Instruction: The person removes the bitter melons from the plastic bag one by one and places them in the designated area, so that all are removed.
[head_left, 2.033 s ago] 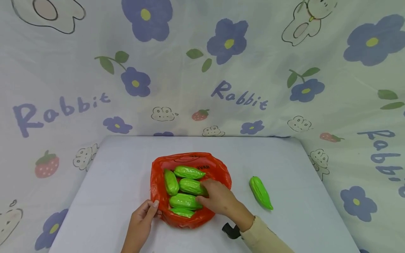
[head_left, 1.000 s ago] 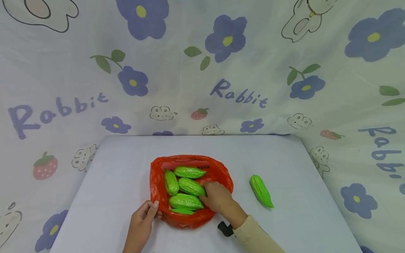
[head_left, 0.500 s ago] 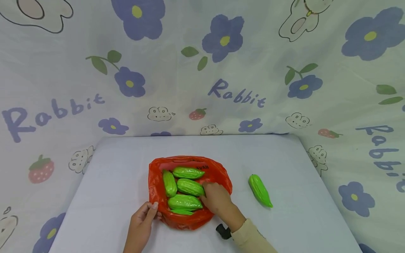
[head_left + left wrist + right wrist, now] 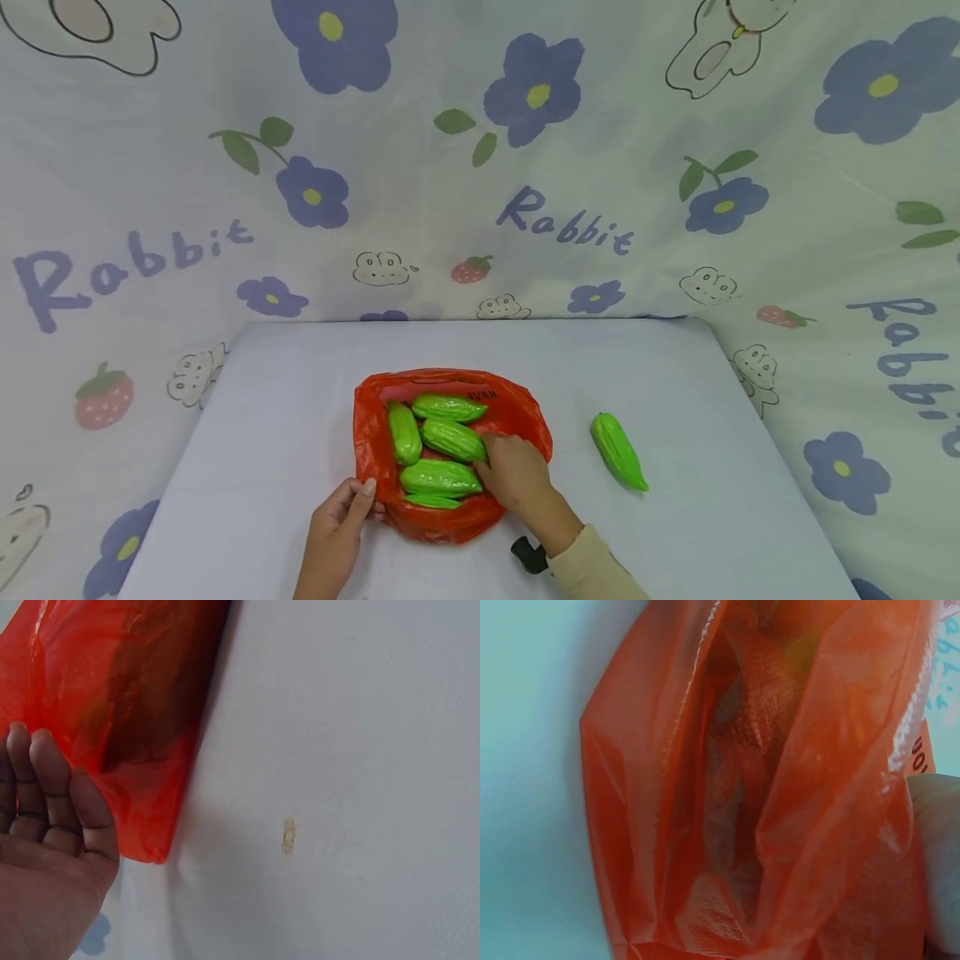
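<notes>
A red plastic bag [image 4: 371, 442] lies with its mouth spread wide, several glossy green bitter melons inside. My left hand [image 4: 337, 529] pinches the bag's near left rim, thumb on top; the left wrist view shows its fingers [image 4: 52, 769] against the bag's outer side. My right hand [image 4: 516, 473] reaches in over the right rim and grips the right end of the middle bitter melon [image 4: 453, 439], its fingertips hidden. Below that melon lies another bitter melon [image 4: 439, 478]. In the right wrist view, bag folds [image 4: 637, 847] fill most of the picture.
One more bitter melon [image 4: 618, 451] lies on the white tabletop [image 4: 705, 517], right of the bag. A small black object [image 4: 528, 554] shows beneath the right wrist. A patterned curtain [image 4: 420, 192] stands behind the table and along both sides.
The right hand has moved slightly down and right from over the middle bitter melon to its right end. That melon has tilted a little. The left hand stays on the rim.
</notes>
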`<state>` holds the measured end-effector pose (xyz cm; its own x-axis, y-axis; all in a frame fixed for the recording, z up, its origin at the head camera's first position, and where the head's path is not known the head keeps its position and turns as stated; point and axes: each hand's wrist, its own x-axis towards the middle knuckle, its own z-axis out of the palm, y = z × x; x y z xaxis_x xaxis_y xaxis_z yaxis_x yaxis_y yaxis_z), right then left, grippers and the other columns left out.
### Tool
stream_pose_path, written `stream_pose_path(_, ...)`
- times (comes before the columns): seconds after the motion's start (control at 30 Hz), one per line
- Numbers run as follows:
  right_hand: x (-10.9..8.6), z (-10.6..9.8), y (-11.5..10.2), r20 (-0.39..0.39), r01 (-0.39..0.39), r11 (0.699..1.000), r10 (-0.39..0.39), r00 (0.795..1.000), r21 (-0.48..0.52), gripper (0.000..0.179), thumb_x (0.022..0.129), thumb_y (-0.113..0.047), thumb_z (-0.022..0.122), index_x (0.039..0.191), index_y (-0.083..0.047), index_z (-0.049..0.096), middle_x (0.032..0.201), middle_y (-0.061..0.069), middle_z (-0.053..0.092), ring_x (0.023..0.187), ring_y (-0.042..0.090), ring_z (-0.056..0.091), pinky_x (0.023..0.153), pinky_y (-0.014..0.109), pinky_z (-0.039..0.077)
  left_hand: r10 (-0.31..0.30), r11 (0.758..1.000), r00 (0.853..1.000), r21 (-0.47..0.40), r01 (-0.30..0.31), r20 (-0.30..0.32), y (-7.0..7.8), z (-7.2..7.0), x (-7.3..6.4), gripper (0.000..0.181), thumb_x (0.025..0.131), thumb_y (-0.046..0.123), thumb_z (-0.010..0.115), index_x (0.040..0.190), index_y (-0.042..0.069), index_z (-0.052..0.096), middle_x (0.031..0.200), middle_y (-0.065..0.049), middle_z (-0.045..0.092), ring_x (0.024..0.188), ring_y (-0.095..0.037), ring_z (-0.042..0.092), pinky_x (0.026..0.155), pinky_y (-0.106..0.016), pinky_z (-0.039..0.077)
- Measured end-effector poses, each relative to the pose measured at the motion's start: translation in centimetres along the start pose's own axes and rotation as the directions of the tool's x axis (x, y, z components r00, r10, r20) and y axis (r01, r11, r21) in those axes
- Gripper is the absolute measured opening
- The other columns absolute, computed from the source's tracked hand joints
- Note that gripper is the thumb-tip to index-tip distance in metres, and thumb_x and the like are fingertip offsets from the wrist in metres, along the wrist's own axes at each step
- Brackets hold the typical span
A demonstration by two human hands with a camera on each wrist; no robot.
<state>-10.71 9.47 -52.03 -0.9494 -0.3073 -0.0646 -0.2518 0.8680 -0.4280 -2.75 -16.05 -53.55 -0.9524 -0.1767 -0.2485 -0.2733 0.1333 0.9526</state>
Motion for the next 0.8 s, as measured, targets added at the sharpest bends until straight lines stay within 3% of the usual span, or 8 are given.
stream_pose_path(0.37, 0.1, -0.3, 0.1, 0.024, -0.017, 1.000, 0.017, 1.000, 0.003, 0.025, 0.092, -0.028, 0.082, 0.103, -0.010, 0.069, 0.079, -0.006, 0.063, 0.068, 0.012, 0.055, 0.063, 0.030, 0.054, 0.009, 1.000, 1.000, -0.003, -0.009, -0.009, -0.1, 0.0, 0.1, 0.036, 0.111, 0.032, 0.056, 0.095, 0.000, 0.062, 0.088, -0.007, 0.068, 0.083, -0.017, 0.065, 0.076, -0.027, 0.056)
stream_pose_path(0.8, -0.1, -1.3, -0.2, 0.073, -0.031, 0.997, 0.025, 0.997, 0.077, 0.031, 0.093, -0.030, 0.082, 0.111, -0.009, 0.067, 0.078, -0.006, 0.060, 0.066, 0.011, 0.055, 0.059, 0.026, 0.050, -0.009, 1.000, 1.000, 0.005, 0.009, -0.013, 0.0, -0.2, 0.0, 0.036, 0.111, 0.033, 0.056, 0.097, 0.000, 0.063, 0.089, -0.007, 0.067, 0.084, -0.017, 0.064, 0.077, -0.027, 0.056)
